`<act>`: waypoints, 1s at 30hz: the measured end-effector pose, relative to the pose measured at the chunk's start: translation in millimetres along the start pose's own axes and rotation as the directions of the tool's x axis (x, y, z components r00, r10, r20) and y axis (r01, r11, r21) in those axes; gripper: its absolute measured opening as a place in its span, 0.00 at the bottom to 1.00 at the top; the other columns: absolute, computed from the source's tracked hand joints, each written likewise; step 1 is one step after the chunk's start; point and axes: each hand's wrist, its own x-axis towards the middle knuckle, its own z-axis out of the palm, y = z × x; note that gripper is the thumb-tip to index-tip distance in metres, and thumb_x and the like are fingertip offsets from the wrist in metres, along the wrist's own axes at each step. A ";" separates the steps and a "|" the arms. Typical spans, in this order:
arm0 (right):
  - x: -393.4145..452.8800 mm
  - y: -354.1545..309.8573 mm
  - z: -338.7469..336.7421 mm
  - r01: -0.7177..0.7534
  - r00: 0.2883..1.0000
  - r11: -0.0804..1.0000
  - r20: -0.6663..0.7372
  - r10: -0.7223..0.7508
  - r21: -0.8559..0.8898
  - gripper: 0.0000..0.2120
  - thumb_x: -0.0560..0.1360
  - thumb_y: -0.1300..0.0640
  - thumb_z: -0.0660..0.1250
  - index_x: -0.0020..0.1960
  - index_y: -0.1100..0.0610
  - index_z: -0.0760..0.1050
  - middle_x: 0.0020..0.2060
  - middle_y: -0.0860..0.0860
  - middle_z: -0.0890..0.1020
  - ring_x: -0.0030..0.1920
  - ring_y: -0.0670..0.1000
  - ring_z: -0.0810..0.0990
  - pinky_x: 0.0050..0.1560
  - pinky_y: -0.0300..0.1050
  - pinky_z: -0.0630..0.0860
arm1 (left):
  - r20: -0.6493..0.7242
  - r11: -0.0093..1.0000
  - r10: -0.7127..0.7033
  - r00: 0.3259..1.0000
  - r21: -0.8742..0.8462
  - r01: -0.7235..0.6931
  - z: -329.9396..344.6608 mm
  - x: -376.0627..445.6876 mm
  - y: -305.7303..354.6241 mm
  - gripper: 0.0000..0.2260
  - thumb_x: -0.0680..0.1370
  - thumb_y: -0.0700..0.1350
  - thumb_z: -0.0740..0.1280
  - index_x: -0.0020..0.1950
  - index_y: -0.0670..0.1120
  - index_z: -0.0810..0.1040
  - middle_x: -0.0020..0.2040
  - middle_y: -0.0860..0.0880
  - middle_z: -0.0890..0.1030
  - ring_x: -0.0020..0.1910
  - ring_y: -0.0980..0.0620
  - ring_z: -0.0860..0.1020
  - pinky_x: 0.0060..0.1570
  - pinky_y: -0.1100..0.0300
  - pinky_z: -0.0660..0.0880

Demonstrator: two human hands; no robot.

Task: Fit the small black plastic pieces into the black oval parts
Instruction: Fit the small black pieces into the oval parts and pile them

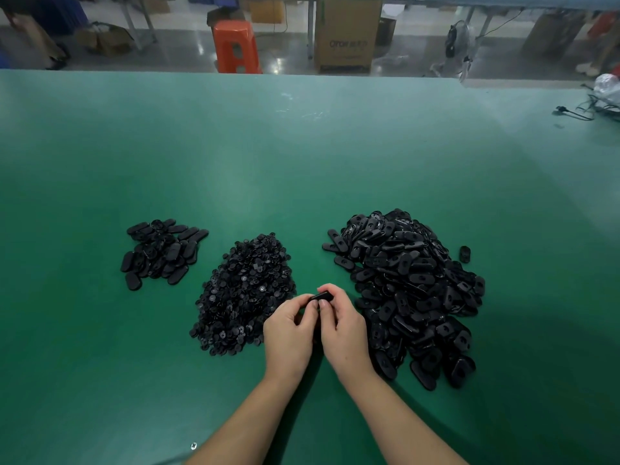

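Both hands meet over the near middle of the green table (302,146), and between their fingertips sits one black oval part (321,297), held up off the surface. The left hand (290,333) curls its fingers and thumb round the part's left end; the right hand (342,330) pinches the right end, thumb on the near side and forefinger over the top. Whether a small piece is already seated in it cannot be told, since the fingers cover most of it. Just left of the hands, touching the left knuckles, lies the heap of small black plastic pieces (245,290). Just right of the right hand spreads the large pile of oval parts (412,290), with one stray oval (465,254) apart at its far right edge. Farther left sits a smaller pile of ovals (161,253). Beyond the table's far edge stand an orange stool (236,45) and a cardboard box (347,31).
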 end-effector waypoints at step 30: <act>1.1 -3.2 1.4 -0.025 1.000 1.000 -0.003 0.025 -0.003 0.08 0.81 0.63 0.64 0.53 0.51 0.77 0.43 0.44 0.84 0.44 0.46 0.82 0.49 0.48 0.79 | -0.016 0.993 0.122 0.992 -0.002 -0.122 -0.5 -4.2 -1.5 0.09 0.80 0.38 0.68 0.54 0.49 0.86 0.46 0.63 0.82 0.50 0.66 0.80 0.49 0.75 0.71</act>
